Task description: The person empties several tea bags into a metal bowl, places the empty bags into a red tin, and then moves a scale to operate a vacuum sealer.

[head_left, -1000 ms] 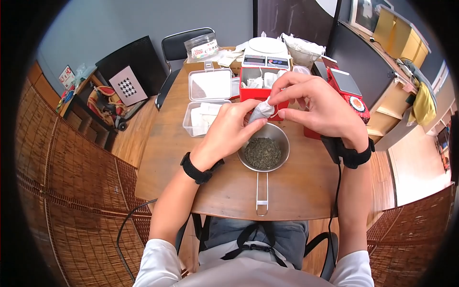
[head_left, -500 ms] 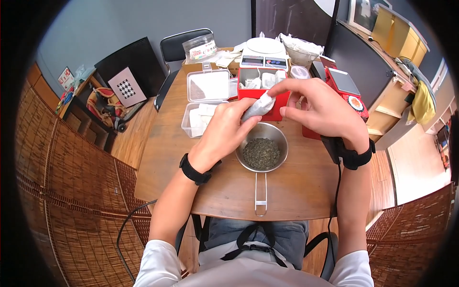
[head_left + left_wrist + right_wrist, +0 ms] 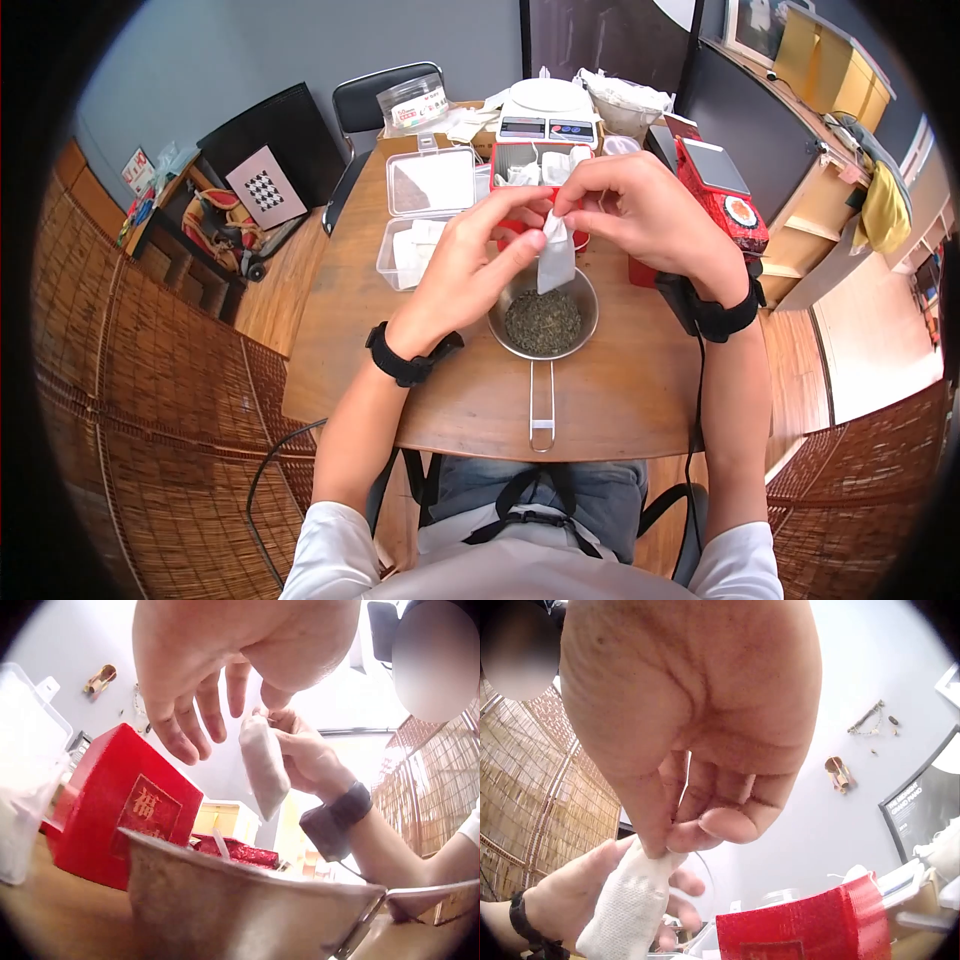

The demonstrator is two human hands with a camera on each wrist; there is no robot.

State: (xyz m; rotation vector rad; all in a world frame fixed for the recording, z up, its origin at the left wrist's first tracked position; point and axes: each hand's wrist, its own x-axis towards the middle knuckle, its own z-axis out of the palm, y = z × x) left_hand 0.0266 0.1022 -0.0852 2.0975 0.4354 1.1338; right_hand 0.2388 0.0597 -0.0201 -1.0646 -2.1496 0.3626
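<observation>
Brown wood makes up the broad, curved-edged table (image 3: 640, 390) you sit at, and everything in your work stands on it. Far across it is a red, straight-walled box (image 3: 124, 814) with a gold character on its side. Left of that sits a clear, rectangular plastic box (image 3: 432, 185), lid raised, with white pieces inside. Nearer you, at the middle, stands a round stainless-steel pan (image 3: 225, 907) with its wire handle toward you, holding dark greenish, crumbled dried leaves (image 3: 540, 325).

Your right hand (image 3: 645, 215) pinches the top of a slim white fabric bag (image 3: 555, 265) between thumb and fingers. Your left hand (image 3: 455, 265) has its fingers extended and apart, just beside the bag on the left; whether the thumb touches it, you cannot tell from these views. To do this well, I'd let the right pinch carry the weight at the gathered neck and use the left only to steady the side, without squeezing. Staying over the pan should catch any spilled crumbs.

As for the bag, it hangs above the pan's far side, clear of the rim, slightly tilted. Its cloth shows a fine mesh weave, bunched at the top and plump below, so it probably has something inside.
</observation>
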